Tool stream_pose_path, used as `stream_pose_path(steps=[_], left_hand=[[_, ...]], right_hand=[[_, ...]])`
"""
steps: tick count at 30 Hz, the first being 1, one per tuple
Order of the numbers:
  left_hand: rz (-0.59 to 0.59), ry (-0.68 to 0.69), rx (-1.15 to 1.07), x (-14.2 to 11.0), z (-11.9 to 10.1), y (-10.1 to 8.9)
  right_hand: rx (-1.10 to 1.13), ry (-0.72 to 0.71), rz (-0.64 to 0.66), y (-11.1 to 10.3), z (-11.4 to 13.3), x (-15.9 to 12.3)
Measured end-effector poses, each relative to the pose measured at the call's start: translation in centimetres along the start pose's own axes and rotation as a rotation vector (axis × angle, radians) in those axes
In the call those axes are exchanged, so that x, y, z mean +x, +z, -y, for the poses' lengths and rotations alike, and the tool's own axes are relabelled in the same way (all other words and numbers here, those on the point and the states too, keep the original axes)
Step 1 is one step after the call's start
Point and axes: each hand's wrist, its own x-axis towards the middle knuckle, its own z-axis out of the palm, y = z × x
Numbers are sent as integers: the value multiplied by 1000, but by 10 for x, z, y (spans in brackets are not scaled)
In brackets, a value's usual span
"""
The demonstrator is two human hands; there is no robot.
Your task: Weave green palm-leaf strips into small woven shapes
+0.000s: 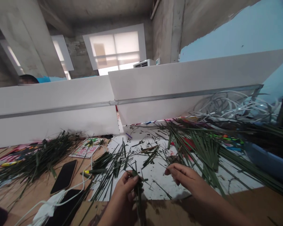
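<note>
My left hand (126, 188) is closed in a pinch on a small bundle of green leaf strips (138, 191) that hangs down toward me over the table's near edge. My right hand (182, 175) hovers just to the right, palm down, fingers curled loosely toward the left hand; what it holds, if anything, I cannot make out. Both hands are over a white sheet (155, 179) strewn with cut leaf bits. A long sheaf of green leaves (202, 147) lies just right of my right hand.
A pile of leaf strips (35, 157) lies at the left. A black phone (64, 176) and a white cable with charger (47, 208) sit near the front left. White partition boards (155, 88) close the back. A blue tub (266, 160) and white coiled strips (231, 105) stand at the right.
</note>
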Motion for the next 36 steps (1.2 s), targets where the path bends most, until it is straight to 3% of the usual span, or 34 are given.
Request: stream_pose_path(steps=[5,11,19,29,36], left_hand=[[-143,49,-72,3,-1,-1],[-126,137,-96,7,0,-2],[-90,66,-124,9,7,0],[-89,-98,7,8,10,-2],[-40,-107,-21,0,8,4]], right_hand=[[113,41,-63,12,-11,1],[67,11,-19,31,-8,-11],[25,-28,38,44,-9,-13],[92,-15,13,42,-16,-13],[162,68,-30,36,-17,-9]])
